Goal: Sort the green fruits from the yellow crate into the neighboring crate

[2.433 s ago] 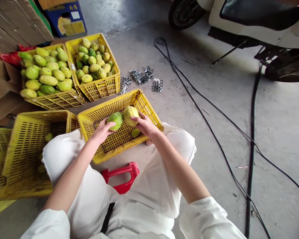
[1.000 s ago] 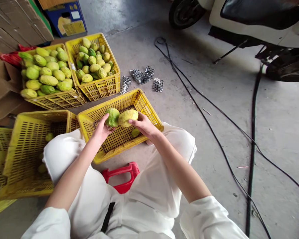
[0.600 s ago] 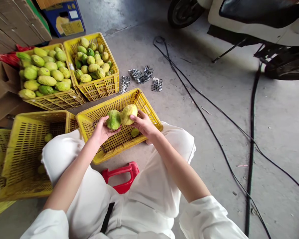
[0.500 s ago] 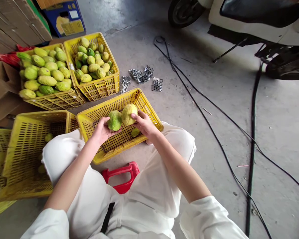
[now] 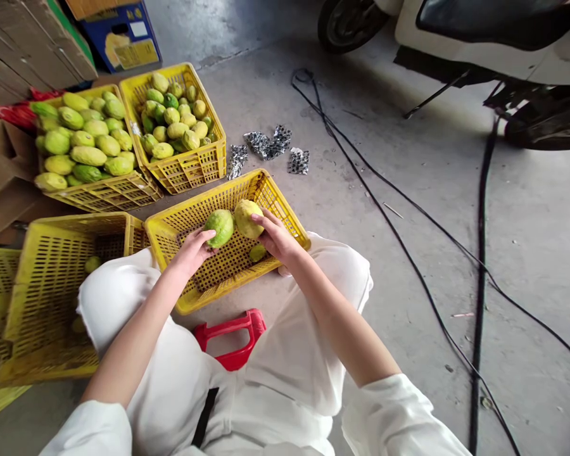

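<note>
My left hand [image 5: 193, 252] is closed around a green lemon [image 5: 220, 228], with the thumb on its near side. In my right hand [image 5: 276, 238] is a paler yellow lemon [image 5: 247, 219], gripped from its right side. A small gap separates the two fruits. Both are held over a yellow plastic crate [image 5: 204, 293] between my knees. One more lemon [image 5: 257, 253] lies inside that crate, below my right hand.
Two yellow crates full of lemons, one left [image 5: 83, 142] and one right [image 5: 175, 123], stand beyond. At left, another crate [image 5: 42, 297] holds a few fruits. Foil scraps [image 5: 268, 142], black cables [image 5: 389, 231], a red stool [image 5: 232, 342] and a scooter [image 5: 494, 44] are around.
The two lemons have moved slightly apart, and each has turned a little in its hand. The yellow one sits slightly further right. The crates have not moved.
</note>
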`<state>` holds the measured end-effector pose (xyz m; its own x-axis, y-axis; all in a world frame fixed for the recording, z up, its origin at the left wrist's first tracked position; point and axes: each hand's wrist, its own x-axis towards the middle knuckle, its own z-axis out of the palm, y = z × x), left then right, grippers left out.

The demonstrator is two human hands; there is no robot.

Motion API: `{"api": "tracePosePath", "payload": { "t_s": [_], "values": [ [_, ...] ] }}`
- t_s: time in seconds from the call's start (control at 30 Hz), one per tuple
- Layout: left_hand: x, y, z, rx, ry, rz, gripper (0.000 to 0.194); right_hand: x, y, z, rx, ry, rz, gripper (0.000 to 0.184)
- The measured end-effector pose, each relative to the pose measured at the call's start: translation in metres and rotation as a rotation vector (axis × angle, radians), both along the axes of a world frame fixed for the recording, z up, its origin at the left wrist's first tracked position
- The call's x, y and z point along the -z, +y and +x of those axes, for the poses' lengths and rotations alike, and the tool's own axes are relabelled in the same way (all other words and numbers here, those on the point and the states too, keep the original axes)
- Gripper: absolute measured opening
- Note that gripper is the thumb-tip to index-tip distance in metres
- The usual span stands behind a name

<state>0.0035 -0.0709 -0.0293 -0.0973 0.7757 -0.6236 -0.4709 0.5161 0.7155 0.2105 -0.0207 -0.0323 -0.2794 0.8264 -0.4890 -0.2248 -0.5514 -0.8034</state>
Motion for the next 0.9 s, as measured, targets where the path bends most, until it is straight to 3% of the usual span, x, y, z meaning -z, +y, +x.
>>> {"api": "tracePosePath", "payload": {
  "t_s": [0.47, 0.63, 0.9],
  "values": [
    [-0.003, 0.000, 0.002, -0.079, -0.048, 0.007, 0.046, 0.006, 0.000, 0.000, 0.003, -0.025, -0.083, 0.057],
    [0.003, 0.003, 0.003, -0.182, -0.004, 0.003, 0.053, 0.005, 0.001, 0.001, -0.004, -0.008, -0.031, 0.053],
    [0.012, 0.005, 0.002, -0.274, 0.048, 0.026, 0.047, 0.006, 0.000, -0.002, -0.013, 0.027, 0.038, 0.064]
  ]
}}
